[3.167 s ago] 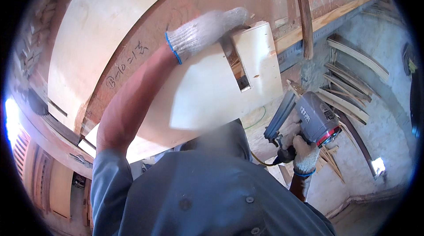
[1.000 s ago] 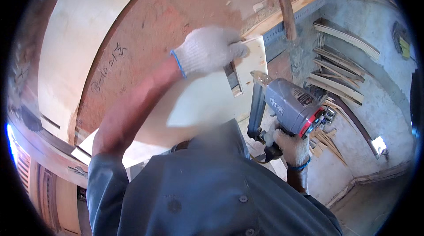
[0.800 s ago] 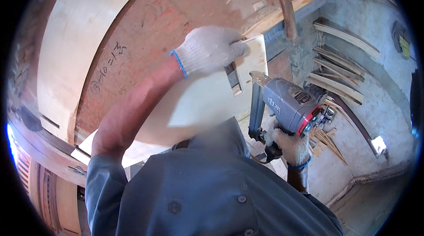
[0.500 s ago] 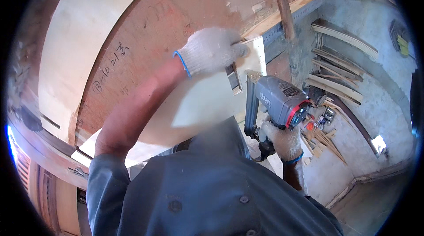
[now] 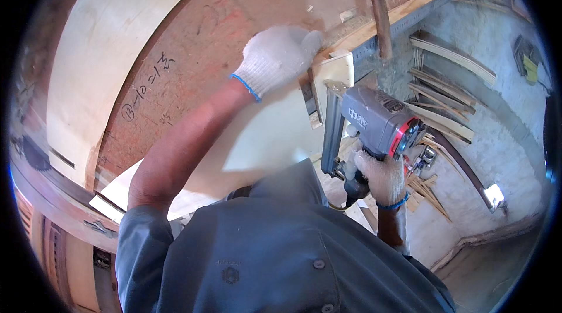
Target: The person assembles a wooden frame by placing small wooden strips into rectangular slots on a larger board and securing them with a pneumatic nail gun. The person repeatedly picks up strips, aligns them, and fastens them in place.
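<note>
My right hand (image 5: 380, 178), in a white knit glove with a blue cuff, is wrapped round the handle of a grey and red nail gun (image 5: 374, 120). The gun's nose meets a pale plywood panel (image 5: 336, 73) near its corner. My left hand (image 5: 278, 58), gloved alike, is just beyond that corner beside a wooden strip (image 5: 351, 38). Its fingers are curled together, and whatever they hold is hidden. A dark slot shows in the panel between my two hands. Part of the panel lies in the shadow of my left arm.
A large curved pale board (image 5: 88, 79) lies to the left on the reddish, handwritten worktop (image 5: 193, 38). A dark wooden bar (image 5: 376, 8) crosses the strip at the far side. Curved offcuts (image 5: 451, 55) and thin scraps lie on the right. A saw blade (image 5: 36, 152) shows at far left.
My left hand has moved slightly away and to the left, off the panel's corner. The nail gun has shifted a little farther away, its nose still at the panel.
</note>
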Action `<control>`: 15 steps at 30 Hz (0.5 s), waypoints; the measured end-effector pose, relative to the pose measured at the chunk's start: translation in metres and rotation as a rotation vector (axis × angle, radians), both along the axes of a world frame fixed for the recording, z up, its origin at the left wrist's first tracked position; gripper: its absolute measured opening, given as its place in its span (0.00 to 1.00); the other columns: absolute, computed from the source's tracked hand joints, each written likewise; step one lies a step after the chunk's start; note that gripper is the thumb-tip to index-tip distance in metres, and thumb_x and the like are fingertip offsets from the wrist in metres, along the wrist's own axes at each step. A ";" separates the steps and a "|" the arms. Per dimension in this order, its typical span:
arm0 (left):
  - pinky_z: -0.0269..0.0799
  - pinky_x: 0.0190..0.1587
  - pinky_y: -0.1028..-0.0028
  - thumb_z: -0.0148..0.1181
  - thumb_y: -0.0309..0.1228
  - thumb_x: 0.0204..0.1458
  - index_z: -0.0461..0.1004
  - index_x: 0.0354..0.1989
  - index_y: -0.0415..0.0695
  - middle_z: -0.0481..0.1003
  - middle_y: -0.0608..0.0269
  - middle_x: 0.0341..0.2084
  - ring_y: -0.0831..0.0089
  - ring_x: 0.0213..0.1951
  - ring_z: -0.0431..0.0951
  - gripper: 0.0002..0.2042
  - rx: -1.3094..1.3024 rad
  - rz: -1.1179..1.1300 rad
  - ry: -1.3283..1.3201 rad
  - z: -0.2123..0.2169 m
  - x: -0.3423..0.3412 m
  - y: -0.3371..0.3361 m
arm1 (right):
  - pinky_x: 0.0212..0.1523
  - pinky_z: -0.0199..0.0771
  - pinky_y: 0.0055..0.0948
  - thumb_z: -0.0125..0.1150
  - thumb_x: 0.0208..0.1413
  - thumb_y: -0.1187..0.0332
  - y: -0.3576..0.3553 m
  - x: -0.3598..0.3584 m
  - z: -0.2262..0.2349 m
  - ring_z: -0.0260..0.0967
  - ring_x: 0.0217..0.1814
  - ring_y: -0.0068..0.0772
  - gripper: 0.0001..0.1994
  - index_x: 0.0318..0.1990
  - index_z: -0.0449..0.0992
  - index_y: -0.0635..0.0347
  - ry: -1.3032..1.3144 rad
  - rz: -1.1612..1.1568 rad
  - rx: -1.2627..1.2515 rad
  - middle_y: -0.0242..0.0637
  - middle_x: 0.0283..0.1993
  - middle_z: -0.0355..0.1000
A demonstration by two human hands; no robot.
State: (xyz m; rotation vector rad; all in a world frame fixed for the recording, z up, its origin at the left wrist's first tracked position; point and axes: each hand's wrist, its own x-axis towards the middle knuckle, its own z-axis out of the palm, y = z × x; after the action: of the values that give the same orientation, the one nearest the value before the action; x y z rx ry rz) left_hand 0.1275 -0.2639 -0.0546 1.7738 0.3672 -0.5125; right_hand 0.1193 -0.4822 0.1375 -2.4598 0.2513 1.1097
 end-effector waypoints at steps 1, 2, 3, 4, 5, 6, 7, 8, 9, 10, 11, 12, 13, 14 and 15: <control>0.76 0.49 0.52 0.50 0.55 0.66 0.85 0.47 0.46 0.82 0.44 0.37 0.42 0.44 0.82 0.25 -0.003 0.006 -0.010 0.003 -0.002 0.001 | 0.51 0.79 0.34 0.70 0.56 0.72 -0.001 0.000 -0.002 0.79 0.50 0.28 0.20 0.56 0.78 0.64 0.007 -0.014 -0.001 0.38 0.48 0.80; 0.76 0.48 0.52 0.50 0.54 0.66 0.85 0.46 0.46 0.82 0.44 0.36 0.42 0.43 0.82 0.25 -0.006 0.013 -0.020 0.007 -0.004 0.001 | 0.51 0.79 0.35 0.70 0.56 0.72 -0.003 -0.001 -0.002 0.79 0.50 0.28 0.20 0.56 0.78 0.64 0.015 -0.021 -0.001 0.38 0.48 0.81; 0.77 0.48 0.52 0.51 0.54 0.66 0.86 0.44 0.47 0.82 0.44 0.35 0.42 0.42 0.82 0.24 -0.010 0.018 -0.030 0.008 -0.005 0.000 | 0.51 0.79 0.35 0.70 0.56 0.72 -0.006 -0.002 -0.003 0.79 0.50 0.29 0.20 0.56 0.78 0.64 0.029 -0.040 0.002 0.38 0.48 0.81; 0.77 0.47 0.52 0.51 0.54 0.66 0.86 0.44 0.47 0.82 0.43 0.35 0.42 0.42 0.82 0.24 0.010 0.011 -0.052 0.007 -0.006 0.000 | 0.51 0.79 0.35 0.70 0.56 0.72 -0.008 -0.003 -0.003 0.79 0.50 0.29 0.20 0.57 0.78 0.64 0.041 -0.061 0.003 0.39 0.48 0.80; 0.77 0.46 0.51 0.51 0.54 0.66 0.86 0.44 0.47 0.82 0.43 0.36 0.42 0.41 0.82 0.24 0.030 0.004 -0.074 0.006 -0.007 -0.001 | 0.51 0.78 0.35 0.70 0.55 0.72 -0.011 -0.004 -0.004 0.79 0.50 0.30 0.20 0.57 0.78 0.64 0.060 -0.094 0.008 0.39 0.49 0.80; 0.77 0.46 0.51 0.51 0.54 0.66 0.86 0.44 0.48 0.82 0.43 0.36 0.42 0.41 0.82 0.24 0.049 -0.004 -0.096 0.004 -0.008 -0.002 | 0.51 0.78 0.36 0.70 0.55 0.73 -0.011 -0.004 -0.005 0.79 0.51 0.30 0.21 0.57 0.78 0.64 0.072 -0.098 0.003 0.40 0.49 0.80; 0.77 0.46 0.51 0.51 0.54 0.66 0.86 0.43 0.48 0.82 0.43 0.36 0.42 0.41 0.82 0.24 0.054 -0.034 -0.100 0.004 -0.007 -0.001 | 0.51 0.78 0.36 0.69 0.55 0.73 -0.011 -0.004 -0.004 0.79 0.51 0.31 0.21 0.57 0.77 0.64 0.085 -0.106 -0.001 0.41 0.50 0.80; 0.77 0.45 0.51 0.51 0.53 0.66 0.86 0.43 0.48 0.82 0.42 0.35 0.41 0.41 0.82 0.23 0.060 -0.065 -0.104 0.004 -0.005 0.000 | 0.52 0.78 0.37 0.69 0.54 0.73 -0.009 -0.003 -0.003 0.79 0.51 0.32 0.22 0.58 0.77 0.64 0.091 -0.084 -0.015 0.41 0.50 0.79; 0.77 0.45 0.51 0.51 0.53 0.66 0.86 0.43 0.47 0.82 0.42 0.35 0.41 0.40 0.82 0.23 0.065 -0.095 -0.108 0.003 -0.003 0.001 | 0.48 0.78 0.35 0.68 0.55 0.74 -0.010 -0.003 -0.003 0.78 0.47 0.31 0.19 0.55 0.77 0.64 0.084 -0.053 -0.017 0.41 0.47 0.79; 0.77 0.45 0.51 0.51 0.53 0.66 0.86 0.43 0.47 0.82 0.42 0.35 0.41 0.40 0.82 0.23 0.050 -0.084 -0.106 0.001 -0.003 0.002 | 0.45 0.77 0.34 0.66 0.56 0.74 -0.010 -0.003 -0.003 0.78 0.43 0.30 0.16 0.52 0.76 0.64 0.081 -0.020 -0.020 0.40 0.43 0.78; 0.77 0.45 0.51 0.51 0.53 0.66 0.86 0.43 0.47 0.82 0.42 0.35 0.41 0.40 0.82 0.23 0.036 -0.073 -0.104 -0.002 -0.003 0.003 | 0.37 0.77 0.31 0.64 0.58 0.75 -0.015 -0.004 -0.004 0.76 0.35 0.28 0.10 0.47 0.75 0.64 0.065 0.021 -0.012 0.37 0.36 0.78; 0.77 0.45 0.51 0.51 0.53 0.66 0.86 0.42 0.47 0.81 0.42 0.34 0.40 0.40 0.82 0.23 0.021 -0.063 -0.103 -0.003 -0.004 0.003 | 0.34 0.77 0.30 0.62 0.59 0.76 -0.015 -0.004 -0.005 0.76 0.31 0.27 0.07 0.44 0.75 0.64 0.048 0.037 0.000 0.36 0.32 0.77; 0.77 0.45 0.50 0.51 0.52 0.66 0.86 0.42 0.47 0.81 0.42 0.34 0.40 0.40 0.82 0.23 0.027 -0.070 -0.097 -0.003 -0.003 0.004 | 0.30 0.77 0.28 0.61 0.60 0.77 -0.016 -0.005 -0.005 0.75 0.27 0.26 0.04 0.41 0.74 0.64 0.030 0.053 0.014 0.35 0.28 0.77; 0.77 0.45 0.50 0.51 0.52 0.66 0.85 0.42 0.46 0.81 0.42 0.34 0.40 0.40 0.82 0.23 0.034 -0.078 -0.091 -0.002 -0.003 0.005 | 0.30 0.77 0.28 0.61 0.60 0.77 -0.014 -0.005 -0.006 0.76 0.27 0.26 0.03 0.40 0.74 0.64 0.011 0.045 0.033 0.35 0.28 0.77; 0.77 0.45 0.50 0.50 0.52 0.66 0.85 0.42 0.46 0.82 0.42 0.34 0.40 0.40 0.82 0.23 0.041 -0.085 -0.086 -0.001 -0.002 0.005 | 0.34 0.77 0.30 0.62 0.59 0.77 -0.013 -0.005 -0.006 0.76 0.31 0.27 0.06 0.43 0.74 0.65 0.020 0.011 0.037 0.36 0.32 0.77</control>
State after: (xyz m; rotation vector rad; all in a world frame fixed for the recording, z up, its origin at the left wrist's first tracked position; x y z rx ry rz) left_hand 0.1250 -0.2588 -0.0552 1.8503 0.2446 -0.4905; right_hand 0.1143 -0.4949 0.1314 -2.4217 0.2216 1.1342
